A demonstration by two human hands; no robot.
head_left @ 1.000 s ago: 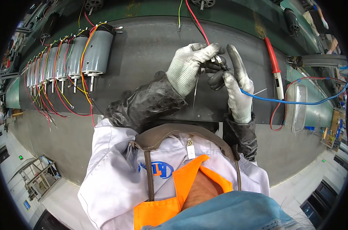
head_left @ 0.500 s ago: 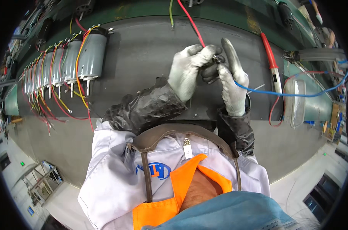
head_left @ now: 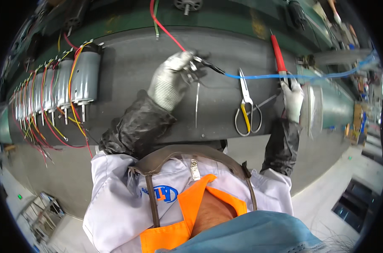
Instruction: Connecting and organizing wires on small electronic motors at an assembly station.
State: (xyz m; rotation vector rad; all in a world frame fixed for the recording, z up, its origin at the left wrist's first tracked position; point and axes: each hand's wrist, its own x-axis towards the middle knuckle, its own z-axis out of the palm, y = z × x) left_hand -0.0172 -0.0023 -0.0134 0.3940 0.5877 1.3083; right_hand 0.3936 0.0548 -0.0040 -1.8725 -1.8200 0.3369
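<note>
My gloved left hand (head_left: 170, 80) is closed at the middle of the bench, holding the end of a red wire (head_left: 168, 31) and a black-sleeved clip (head_left: 212, 65). From the clip a blue wire (head_left: 259, 76) runs off to the right. Further right, my gloved right hand (head_left: 292, 101) is closed round the lower end of a red-handled test probe (head_left: 278, 52), whose thin metal tip points away from me. Between the hands lie scissors (head_left: 245, 99) with yellow on one handle. A thin white strip (head_left: 197, 105) rests beside my left hand.
Several grey cylindrical motors (head_left: 85, 76) with red and yellow wires stand in a row at the left. A green wire (head_left: 156, 25) hangs at the far edge, near another motor (head_left: 187, 5). A clear plastic box (head_left: 314, 107) sits to the right.
My right hand has left the clip and moved right to the test probe, taking hold of it. My left hand keeps the wire and clip. The scissors have come into sight.
</note>
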